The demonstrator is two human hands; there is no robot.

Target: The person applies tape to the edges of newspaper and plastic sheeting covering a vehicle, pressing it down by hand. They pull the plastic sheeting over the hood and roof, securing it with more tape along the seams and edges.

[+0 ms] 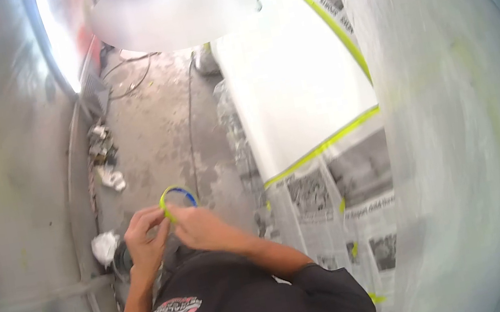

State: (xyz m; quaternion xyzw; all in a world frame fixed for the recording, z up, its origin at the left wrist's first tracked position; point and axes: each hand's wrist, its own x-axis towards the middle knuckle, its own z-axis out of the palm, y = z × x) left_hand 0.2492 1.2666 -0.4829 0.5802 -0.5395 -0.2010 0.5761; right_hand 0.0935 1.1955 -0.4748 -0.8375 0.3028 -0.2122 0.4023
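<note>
A roll of yellow-green masking tape (167, 193) with a blue inner core is held in front of my waist. My left hand (145, 237) is closed, its thumb and fingertips pinched at the roll's left edge. Against the roll's lower side, my right hand (201, 229) is also closed, with its fingers curled over the tape. Both hands meet at the roll, and the fingers partly hide its near side. Whether a loose end of tape is pulled out cannot be made out.
To the right, a white panel (299, 74) is edged with yellow-green tape, newspaper (361, 176) and clear plastic sheeting (451, 120). A cable (190, 113) runs along the grey floor (155, 129). Crumpled scraps (111, 178) lie by the left wall (10, 198).
</note>
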